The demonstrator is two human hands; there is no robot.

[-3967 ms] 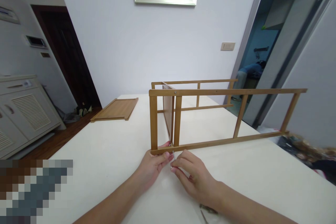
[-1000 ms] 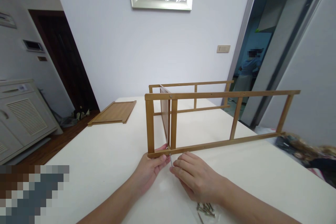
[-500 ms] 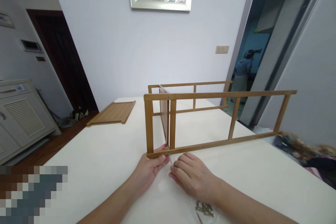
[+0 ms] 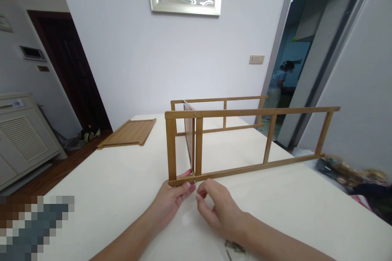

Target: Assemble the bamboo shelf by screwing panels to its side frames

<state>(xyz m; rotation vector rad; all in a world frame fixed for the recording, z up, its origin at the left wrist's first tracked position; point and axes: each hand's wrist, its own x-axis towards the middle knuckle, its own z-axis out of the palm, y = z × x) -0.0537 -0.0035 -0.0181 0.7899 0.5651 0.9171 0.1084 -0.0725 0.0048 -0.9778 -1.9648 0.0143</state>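
Observation:
A wooden shelf frame lies on its side, made of two ladder-like sides with a wooden shelf board standing between them near the left end. My left hand grips the near side's lower rail at that end, thumb in front and fingers behind. Just right of it, my right hand pinches a thin metal hex key. The key's tip meets the lower rail below the board's edge; the screw head there is too small to make out. Partly behind my right wrist lie several screws on clear plastic.
All of this rests on a white table. A second wooden board lies flat at the back left. Beyond the table's right edge is a pile of cloth and bags. A person stands in the doorway.
My right hand has turned, its fingers opening from a curl into a thumb-and-finger pinch on the key. My left hand keeps its grip. The whole view has drifted slightly.

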